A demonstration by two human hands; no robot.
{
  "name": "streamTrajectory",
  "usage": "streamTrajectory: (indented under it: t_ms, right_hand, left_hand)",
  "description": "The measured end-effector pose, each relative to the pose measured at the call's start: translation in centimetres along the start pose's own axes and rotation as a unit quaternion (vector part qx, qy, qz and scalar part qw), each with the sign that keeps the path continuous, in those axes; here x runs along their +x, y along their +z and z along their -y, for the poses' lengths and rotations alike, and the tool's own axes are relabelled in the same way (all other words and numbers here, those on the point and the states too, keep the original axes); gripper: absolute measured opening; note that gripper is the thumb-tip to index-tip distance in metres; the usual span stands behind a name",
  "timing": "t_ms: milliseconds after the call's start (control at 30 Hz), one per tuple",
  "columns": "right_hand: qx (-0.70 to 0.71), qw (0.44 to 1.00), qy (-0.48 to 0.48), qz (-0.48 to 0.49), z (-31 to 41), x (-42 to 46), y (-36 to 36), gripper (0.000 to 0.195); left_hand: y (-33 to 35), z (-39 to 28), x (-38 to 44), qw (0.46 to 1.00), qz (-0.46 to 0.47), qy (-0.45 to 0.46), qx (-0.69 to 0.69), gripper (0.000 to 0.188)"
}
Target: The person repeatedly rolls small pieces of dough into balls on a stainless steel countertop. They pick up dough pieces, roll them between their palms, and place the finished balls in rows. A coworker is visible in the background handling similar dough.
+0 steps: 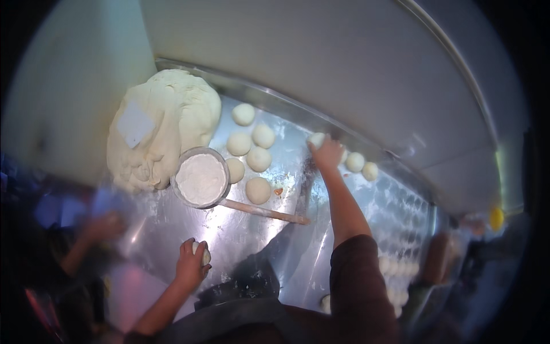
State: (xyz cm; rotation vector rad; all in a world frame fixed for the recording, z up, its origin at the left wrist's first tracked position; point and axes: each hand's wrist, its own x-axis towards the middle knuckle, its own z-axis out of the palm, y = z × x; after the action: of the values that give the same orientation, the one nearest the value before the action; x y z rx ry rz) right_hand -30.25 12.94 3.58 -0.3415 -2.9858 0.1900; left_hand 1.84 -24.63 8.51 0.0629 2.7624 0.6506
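Observation:
My left hand (pixel 191 264) is closed around a small ball of dough (pixel 202 253) above the near part of the steel table (pixel 159 228). At the far edge, my right hand (pixel 328 152) has its fingers around another dough ball (pixel 317 139), beside a row of balls (pixel 355 162) along the raised rim. Larger dough balls (pixel 258 190) lie between the hands. A round container of white flour (pixel 202 179) stands left of them, and a wooden rolling pin (pixel 264 212) lies with one end against it.
A big mass of dough (pixel 163 129) with a white scraper (pixel 135 124) on it fills the far left corner. Rows of small dough balls (pixel 397 267) sit at the right. A raised metal rim (pixel 275 95) borders the wall. Another person's hand (pixel 107 225) is at the left.

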Motion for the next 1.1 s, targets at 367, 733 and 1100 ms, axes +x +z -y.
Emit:
streamTrajectory:
  t_ms: [367,733,1100]
  right_hand:
    - [0.124,0.985,-0.117,0.013,-0.5,-1.9,-0.9,0.072]
    - [-0.037,0.957,-0.277,-0.083,-1.4,-0.6,1.4,0.040]
    - [0.266,0.952,-0.095,0.115,0.0,-2.2,-0.4,0.055]
  left_hand:
    - [1.2,0.4,-0.3,1.000,-0.016,-0.016,-0.016,0.064]
    - [0.6,6.2,-1.7,0.599,-0.014,-0.287,-0.748,0.041]
    - [-3.6,17.8,0.9,0.862,-0.181,-0.228,-0.414,0.051]
